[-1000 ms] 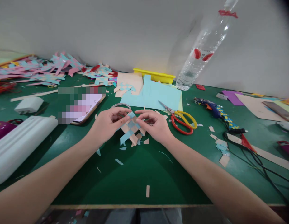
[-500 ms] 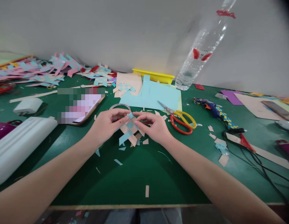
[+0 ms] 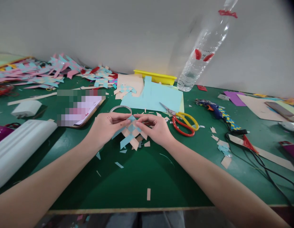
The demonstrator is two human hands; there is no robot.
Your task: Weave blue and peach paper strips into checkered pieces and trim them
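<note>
Between my two hands is a small woven paper piece [image 3: 131,132] of blue and peach strips, with loose strip ends pointing toward me. My left hand [image 3: 108,125] pinches its upper left edge between thumb and fingers. On the upper right edge, my right hand [image 3: 154,127] grips it the same way. The fingertips nearly meet at the top corner and cover parts of the weave. Just behind my left hand lies a silver ring-shaped band [image 3: 120,109]. Scissors [image 3: 182,118] with red and yellow handles rest to the right of my right hand.
Blue paper sheets [image 3: 151,96] and a yellow tray [image 3: 158,77] lie at the back. A tilted-looking plastic bottle [image 3: 201,53] stands by the wall. To the left are a phone [image 3: 87,110], a white charger [image 3: 27,108] and piled woven strips [image 3: 40,71]. Black cables [image 3: 263,164] run at right.
My fingers have shifted slightly on the woven paper, and more of a blue strip shows at its left side. Both hands keep their pinch. The view has moved very slightly.
</note>
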